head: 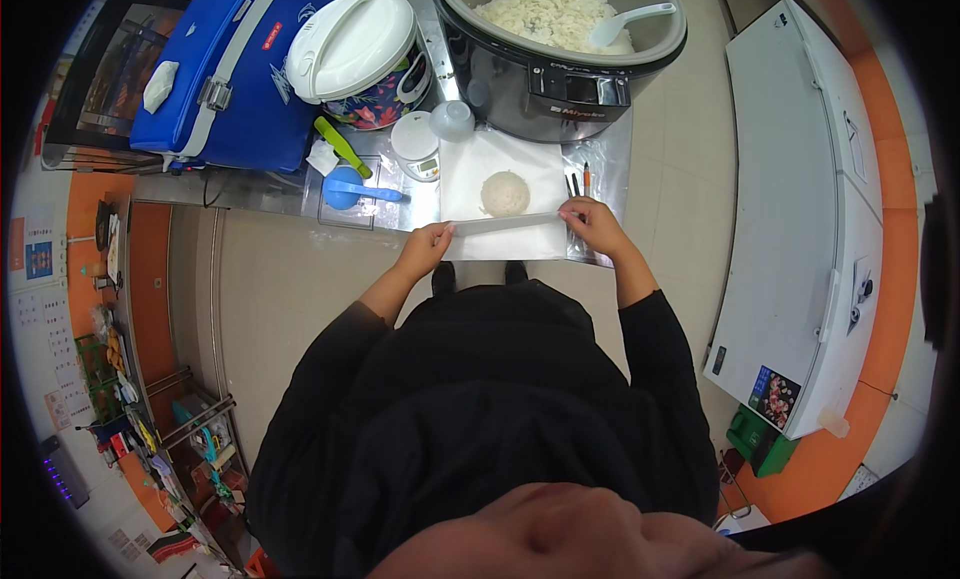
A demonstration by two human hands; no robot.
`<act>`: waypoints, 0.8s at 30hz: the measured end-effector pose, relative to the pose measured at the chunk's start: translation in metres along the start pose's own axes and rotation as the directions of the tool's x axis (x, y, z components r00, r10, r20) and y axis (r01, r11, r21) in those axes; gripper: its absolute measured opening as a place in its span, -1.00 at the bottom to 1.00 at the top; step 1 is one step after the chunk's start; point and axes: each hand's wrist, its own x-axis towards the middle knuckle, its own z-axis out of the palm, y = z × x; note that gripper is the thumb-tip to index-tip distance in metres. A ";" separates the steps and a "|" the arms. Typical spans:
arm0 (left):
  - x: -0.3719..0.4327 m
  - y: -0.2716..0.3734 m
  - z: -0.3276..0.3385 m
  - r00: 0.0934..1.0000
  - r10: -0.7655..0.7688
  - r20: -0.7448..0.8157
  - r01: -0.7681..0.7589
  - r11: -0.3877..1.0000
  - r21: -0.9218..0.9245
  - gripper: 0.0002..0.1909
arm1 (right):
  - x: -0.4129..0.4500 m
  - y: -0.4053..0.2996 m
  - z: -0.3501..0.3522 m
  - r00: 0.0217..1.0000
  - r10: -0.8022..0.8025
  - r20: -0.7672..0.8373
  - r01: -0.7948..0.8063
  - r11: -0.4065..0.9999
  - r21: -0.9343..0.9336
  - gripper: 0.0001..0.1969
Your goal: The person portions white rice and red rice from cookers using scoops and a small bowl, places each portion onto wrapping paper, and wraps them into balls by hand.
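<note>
A round mound of cooked rice (505,194) lies on white wrapping paper (495,147) spread over the metal table. Between my two hands stretches the raised edge of a paper sheet (507,222), just on my side of the rice. My left hand (424,250) pinches its left end between thumb and fingers. At the right end, my right hand (596,225) grips it the same way. More flat paper shows below that edge, at the table's front. Whether the raised strip belongs to the top sheet of a stack, I cannot tell.
Behind the paper stands a large rice cooker (510,91) holding rice and a white paddle (622,25). Leftward are a kitchen scale (416,145), a translucent bowl (452,121), a blue scoop (360,190), a floral rice container (375,91) and a blue cooler bag (247,76). Pens (586,177) lie right.
</note>
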 end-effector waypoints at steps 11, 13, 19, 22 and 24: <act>-0.002 -0.014 -0.002 0.954 0.277 0.112 -0.273 0.960 -0.058 -0.65 | 0.006 0.014 -0.004 0.938 0.291 0.186 -0.323 0.930 0.173 -0.69; -0.002 -0.015 -0.006 0.907 0.364 0.212 -0.386 0.920 0.070 -0.55 | 0.004 0.014 -0.003 0.922 0.338 0.188 -0.374 0.904 0.210 -0.68; -0.014 0.023 -0.014 0.934 0.351 0.073 -0.358 0.915 0.184 -0.47 | -0.002 -0.005 0.003 0.998 -0.012 -0.062 0.012 1.000 0.008 -0.79; -0.004 0.021 -0.005 0.899 0.423 -0.118 -0.379 0.882 0.280 -0.48 | -0.006 -0.021 0.002 0.927 -0.362 -0.097 0.347 0.927 -0.140 -0.86; 0.001 0.023 -0.006 0.898 0.430 -0.096 -0.382 0.869 0.314 -0.46 | -0.013 -0.028 0.005 0.939 -0.342 -0.045 0.337 0.937 -0.094 -0.90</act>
